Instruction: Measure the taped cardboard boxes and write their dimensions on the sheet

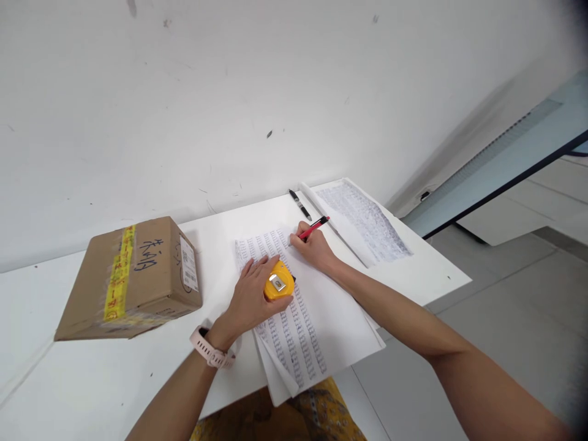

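Observation:
My left hand (pixel 250 297) rests on a stack of printed sheets (pixel 316 318) with its fingers curled round a yellow tape measure (pixel 278 283). A pale pink watch (pixel 209 350) is on that wrist. My right hand (pixel 313 248) grips a red pen (pixel 314 228), whose tip touches the upper part of the top sheet. Rows of small print run down the left half of that sheet.
A taped cardboard box (pixel 131 278) with handwriting and a label sits on the white table (pixel 92 380) to the left. A black pen (pixel 300 204) and a second stack of printed pages (pixel 362 220) lie at the far right corner. A white wall rises behind; grey floor lies to the right.

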Tool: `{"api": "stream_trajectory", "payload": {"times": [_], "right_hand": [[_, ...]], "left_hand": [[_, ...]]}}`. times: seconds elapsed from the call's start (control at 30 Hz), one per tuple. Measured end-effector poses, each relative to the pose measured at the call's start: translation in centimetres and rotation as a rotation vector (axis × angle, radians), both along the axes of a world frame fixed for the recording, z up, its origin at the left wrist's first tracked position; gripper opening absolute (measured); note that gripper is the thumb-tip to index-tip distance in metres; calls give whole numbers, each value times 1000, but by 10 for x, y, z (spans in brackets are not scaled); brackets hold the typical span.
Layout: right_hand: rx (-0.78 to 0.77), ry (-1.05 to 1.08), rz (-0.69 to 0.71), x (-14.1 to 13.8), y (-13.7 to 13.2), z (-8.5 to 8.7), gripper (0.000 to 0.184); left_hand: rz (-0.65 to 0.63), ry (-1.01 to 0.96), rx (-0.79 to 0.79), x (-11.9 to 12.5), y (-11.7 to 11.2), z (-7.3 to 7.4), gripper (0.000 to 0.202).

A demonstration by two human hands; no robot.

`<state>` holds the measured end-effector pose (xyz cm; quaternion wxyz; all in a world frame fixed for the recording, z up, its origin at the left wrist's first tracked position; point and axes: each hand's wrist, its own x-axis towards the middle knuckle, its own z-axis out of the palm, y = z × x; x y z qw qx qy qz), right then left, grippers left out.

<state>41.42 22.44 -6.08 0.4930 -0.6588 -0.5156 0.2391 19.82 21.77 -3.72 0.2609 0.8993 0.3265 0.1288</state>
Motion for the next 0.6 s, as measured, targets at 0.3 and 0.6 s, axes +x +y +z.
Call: {"api": "stream_trajectory", "payload": {"times": [0.3,0.6], "right_hand": [[-8,-6,-9,0,-1,1,24],[0,-15,-16,-1,0,0,24]], "left_hand": [[-3,-4,6,-1,0,-2,77],[2,-11,3,-1,0,0,76]]}}
